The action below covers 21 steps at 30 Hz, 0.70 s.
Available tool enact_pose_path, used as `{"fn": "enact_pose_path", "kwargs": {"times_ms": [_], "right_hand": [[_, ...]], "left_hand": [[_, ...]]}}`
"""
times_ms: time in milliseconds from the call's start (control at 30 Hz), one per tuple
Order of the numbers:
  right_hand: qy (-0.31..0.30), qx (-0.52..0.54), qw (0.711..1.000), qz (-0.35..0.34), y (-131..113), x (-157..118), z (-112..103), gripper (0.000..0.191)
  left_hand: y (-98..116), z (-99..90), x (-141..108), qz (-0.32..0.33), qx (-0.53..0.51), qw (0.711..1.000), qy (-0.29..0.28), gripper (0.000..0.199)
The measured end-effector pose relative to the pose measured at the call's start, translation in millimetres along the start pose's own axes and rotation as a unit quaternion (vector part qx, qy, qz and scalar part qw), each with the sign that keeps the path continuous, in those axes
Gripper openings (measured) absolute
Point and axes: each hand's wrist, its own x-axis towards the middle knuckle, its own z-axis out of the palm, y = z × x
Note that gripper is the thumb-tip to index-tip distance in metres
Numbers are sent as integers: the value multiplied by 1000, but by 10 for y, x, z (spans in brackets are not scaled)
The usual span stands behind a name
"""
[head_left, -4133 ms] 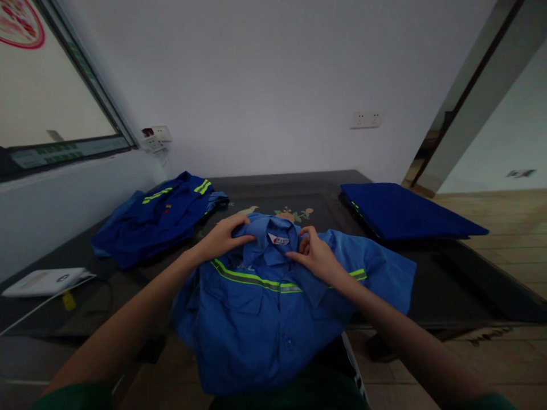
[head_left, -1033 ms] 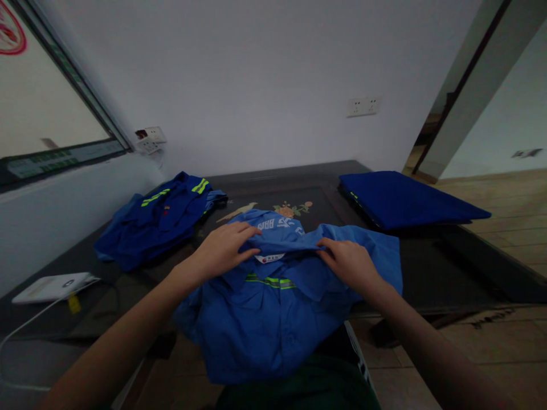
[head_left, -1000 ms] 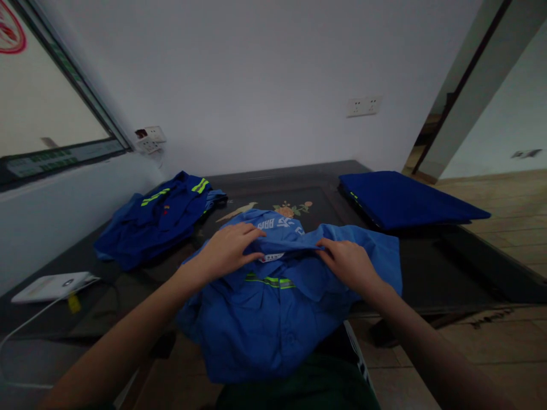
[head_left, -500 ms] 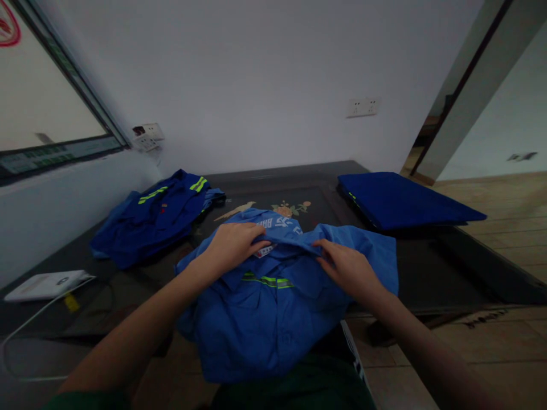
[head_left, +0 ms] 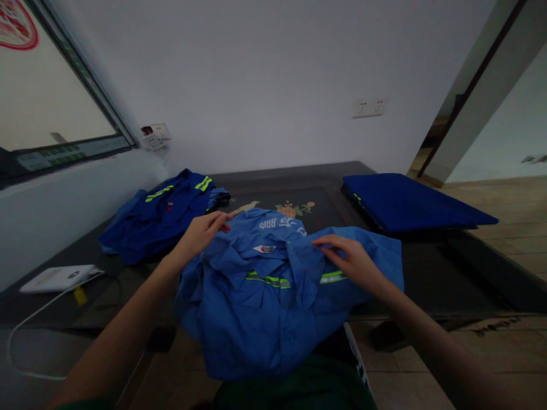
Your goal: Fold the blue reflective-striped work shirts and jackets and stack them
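A light blue work shirt [head_left: 265, 319] with yellow-green reflective strips lies over the table's front edge and hangs toward my lap. Its collar, with a small white label, faces up, and white lettering shows behind it. My right hand [head_left: 348, 256] pinches the cloth just right of the collar, thumb and fingers together. Over the shirt's upper left edge is my left hand [head_left: 203, 233], its fingers loosely bent and somewhat apart, holding nothing that shows.
On the dark table [head_left: 299, 179], crumpled dark blue clothing [head_left: 158, 222] lies at the left and a flat folded dark blue stack [head_left: 414, 202] at the right. A white device [head_left: 60, 279] with a cable sits front left.
My left hand has let go of the collar and moved left and slightly up. The collar has opened out, showing the label and another reflective strip near my right hand.
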Motion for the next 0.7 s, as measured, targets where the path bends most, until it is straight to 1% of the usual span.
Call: {"fn": "enact_pose_path", "kwargs": {"times_ms": [33, 100, 167, 200, 267, 367, 467, 533, 600, 700], "right_hand": [[-3, -14, 1000, -7, 66, 30, -41, 25], [-28, -36, 999, -23, 186, 91, -72, 29], [-64, -56, 996, -38, 270, 156, -43, 35], [-82, -66, 993, -46, 296, 190, -14, 38], [-116, -96, 987, -51, 317, 261, 49, 43], [-156, -157, 974, -43, 308, 364, 121, 44], [-167, -199, 965, -47, 308, 436, 152, 31], [-149, -197, 968, -47, 325, 459, 156, 19], [-119, -162, 979, -44, 333, 472, 140, 10], [-68, -85, 993, -43, 260, 521, 44, 9]], "left_hand": [[-121, -63, -39, -19, -26, 999, -12, 43], [-286, -158, -165, -41, -64, 994, -79, 41], [-345, -206, -321, -38, -72, 986, -148, 42], [-346, -213, -395, -29, -60, 984, -166, 43], [-332, -203, -506, 0, -12, 985, -173, 44], [-358, -145, -567, 45, 79, 985, -145, 40], [-444, -78, -545, 55, 143, 983, -105, 42], [-477, -44, -513, 40, 147, 985, -80, 42], [-450, -20, -463, 14, 134, 989, -57, 39], [-293, -4, -316, -14, 109, 994, -7, 33]]}}
